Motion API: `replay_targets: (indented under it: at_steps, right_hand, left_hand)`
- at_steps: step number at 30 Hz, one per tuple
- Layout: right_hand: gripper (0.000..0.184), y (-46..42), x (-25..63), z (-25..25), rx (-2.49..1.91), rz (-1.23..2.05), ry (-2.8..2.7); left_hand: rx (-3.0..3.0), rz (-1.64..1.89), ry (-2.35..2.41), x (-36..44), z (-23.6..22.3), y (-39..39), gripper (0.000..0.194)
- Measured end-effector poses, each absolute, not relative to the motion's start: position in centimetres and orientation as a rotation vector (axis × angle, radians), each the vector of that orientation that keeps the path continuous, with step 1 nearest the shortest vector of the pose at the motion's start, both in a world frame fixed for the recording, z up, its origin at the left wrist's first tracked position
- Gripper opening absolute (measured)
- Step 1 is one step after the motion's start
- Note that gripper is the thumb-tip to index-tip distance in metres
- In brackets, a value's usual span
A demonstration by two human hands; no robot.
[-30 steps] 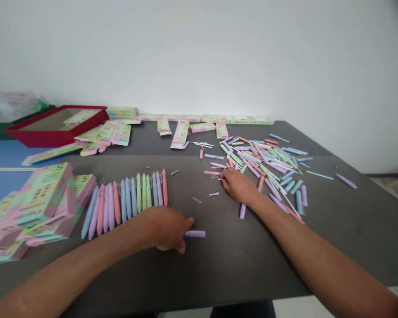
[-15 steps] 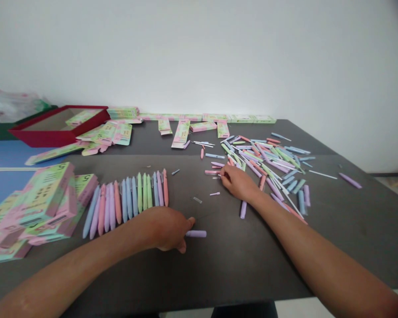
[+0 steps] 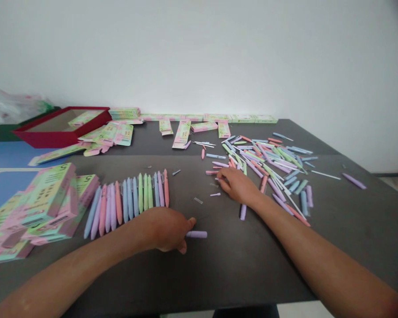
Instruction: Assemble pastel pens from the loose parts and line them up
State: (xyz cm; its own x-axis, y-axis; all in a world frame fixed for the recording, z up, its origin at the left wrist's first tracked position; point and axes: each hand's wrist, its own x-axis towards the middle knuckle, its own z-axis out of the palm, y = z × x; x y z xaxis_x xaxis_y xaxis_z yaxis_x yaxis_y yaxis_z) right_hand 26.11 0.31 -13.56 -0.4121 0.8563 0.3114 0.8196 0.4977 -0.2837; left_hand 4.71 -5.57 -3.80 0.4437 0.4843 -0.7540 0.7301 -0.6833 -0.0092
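My left hand [image 3: 169, 227] is closed around a purple pen barrel [image 3: 199, 234], whose plain end sticks out to the right past the thumb. At the left edge of a heap of loose pen parts [image 3: 265, 154], my right hand [image 3: 236, 183] has its thumb and fingers pinched together low over the table; what is between them is too small to make out. Beside those fingertips lie thin pink pieces [image 3: 213, 172] and a small purple clip-like part [image 3: 215, 194]. A clear little piece [image 3: 198, 200] rests between the hands. Behind my left forearm stretches a row of pastel pens [image 3: 129, 198].
Printed pen boxes [image 3: 48, 194] are stacked at the left. Farther back stand a red box [image 3: 56, 139] and flattened cartons [image 3: 111, 134], with more cartons along the wall. A lone purple barrel [image 3: 354, 180] lies at the right on the dark table [image 3: 252, 269].
My right hand has shifted slightly toward me and left, its fingertips moving off the thin pink pieces. The left hand still holds the purple barrel in place.
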Motion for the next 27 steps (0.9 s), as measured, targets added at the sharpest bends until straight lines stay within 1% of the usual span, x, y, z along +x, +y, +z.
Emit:
replay_targets:
  at_steps: [3, 6, 11, 13, 21, 27]
  right_hand:
    - [0.010, 0.5, 27.2, -12.9, -1.555, 0.089, -2.189]
    - [0.009, 0.2, 27.7, -12.4, -1.565, 0.138, -2.221]
    - [0.007, -1.5, 26.6, -11.9, -1.537, 0.386, -2.321]
    - [0.007, -2.0, 25.9, -12.0, -1.518, 0.439, -2.321]
    - [0.007, -2.6, 24.8, -12.6, -1.326, 0.504, -2.428]
    - [0.007, -2.3, 26.5, -11.9, -1.532, 0.447, -2.216]
  left_hand:
    - [2.380, -1.075, 1.041, 4.6, -4.0, -5.6, 0.069]
    - [2.387, -1.068, 1.059, 4.5, -4.1, -5.6, 0.069]
    - [2.388, -1.070, 1.044, 4.6, -3.9, -5.6, 0.070]
    - [2.380, -1.085, 1.039, 4.7, -3.8, -5.6, 0.070]
    - [2.395, -1.053, 1.058, 4.5, -4.0, -5.7, 0.069]
    - [2.388, -1.039, 1.056, 4.5, -4.0, -5.7, 0.069]
